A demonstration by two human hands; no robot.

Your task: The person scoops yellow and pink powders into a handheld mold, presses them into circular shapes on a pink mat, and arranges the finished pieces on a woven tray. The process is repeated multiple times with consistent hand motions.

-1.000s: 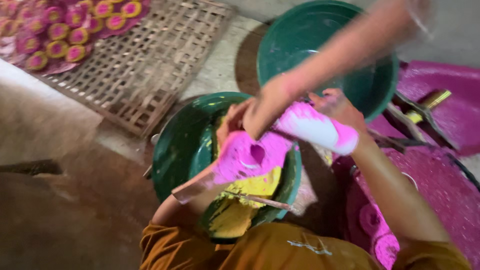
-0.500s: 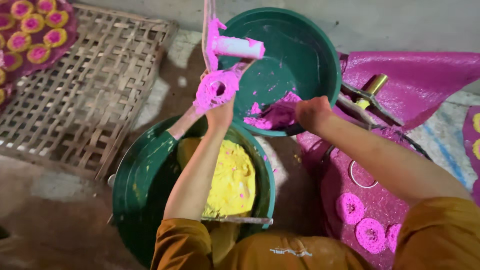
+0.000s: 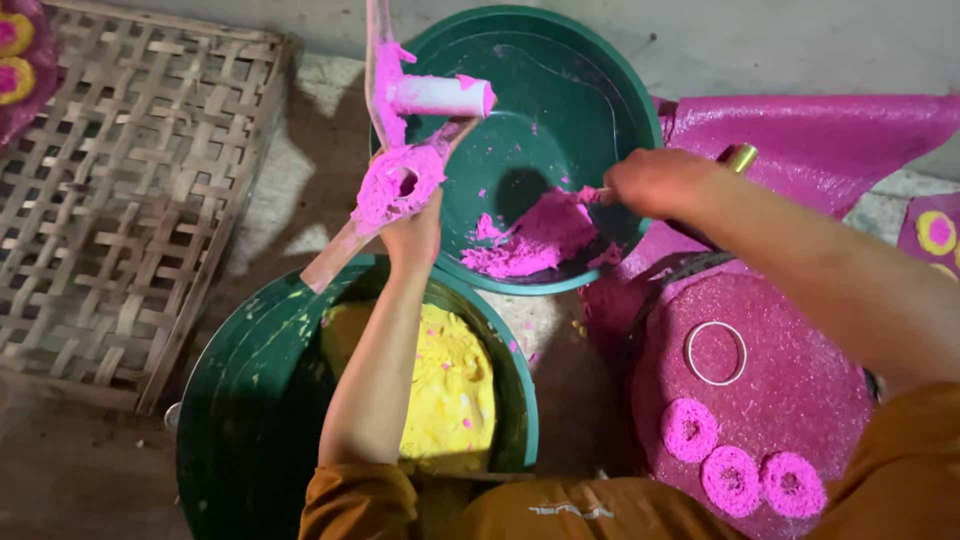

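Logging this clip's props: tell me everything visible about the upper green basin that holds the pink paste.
The upper green basin is a round, shallow, dark green tub, plastic by its look, lying flat on the ground against the wall. Its inside is mostly bare, streaked with pink specks. A mound of pink paste lies toward its near side, where the right hand reaches in. The left hand holds a pink-coated tool over its left rim. Its near edge overlaps the yellow-filled basin.

We saw a green plastic basin of yellow dough point(image 3: 445, 390) nearest us, and behind it a second green basin holding pink dough point(image 3: 540, 240). A woven bamboo mat point(image 3: 130, 200) lay to their left. To the right, three pink dough rings point(image 3: 735, 475) and a thin metal ring point(image 3: 715, 353) sat on a round pink board point(image 3: 800, 380).
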